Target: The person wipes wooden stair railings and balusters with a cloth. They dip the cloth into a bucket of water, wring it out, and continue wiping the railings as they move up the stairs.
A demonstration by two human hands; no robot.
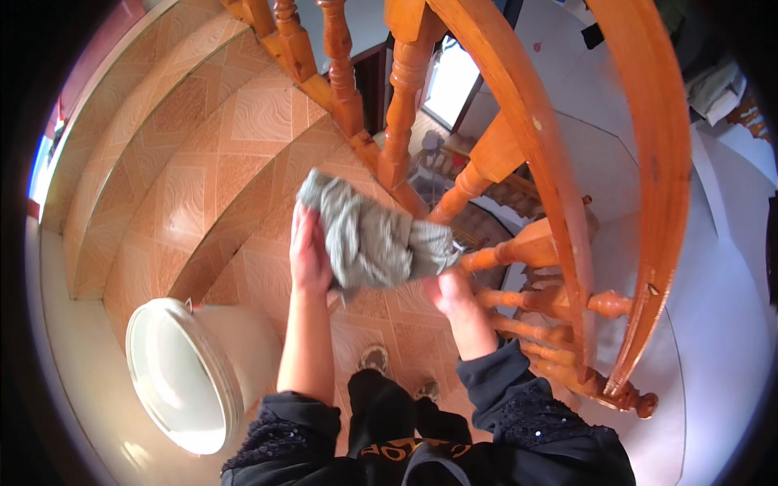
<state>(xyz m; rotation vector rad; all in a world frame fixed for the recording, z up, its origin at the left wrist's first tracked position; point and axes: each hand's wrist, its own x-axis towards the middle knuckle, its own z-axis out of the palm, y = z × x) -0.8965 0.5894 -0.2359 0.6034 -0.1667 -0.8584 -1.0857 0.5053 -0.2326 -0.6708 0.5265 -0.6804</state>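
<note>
A bunched grey-green cloth (374, 234) is stretched between my two hands, in front of me above the stair floor. My left hand (310, 252) grips its left end, with fingers partly hidden behind the folds. At the cloth's lower right end, my right hand (448, 288) holds the gathered edge. Close beyond that hand are the turned wooden balusters (486, 258) of a staircase railing. The underside of the cloth and several fingertips are out of sight.
A white plastic bucket (234, 358) stands at my lower left. Tiled steps (200, 164) curve up at the left. The orange wooden handrail (541, 127) curves along the right, with the open stairwell (468, 219) dropping away behind its balusters. My shoes (373, 358) are on the tiles.
</note>
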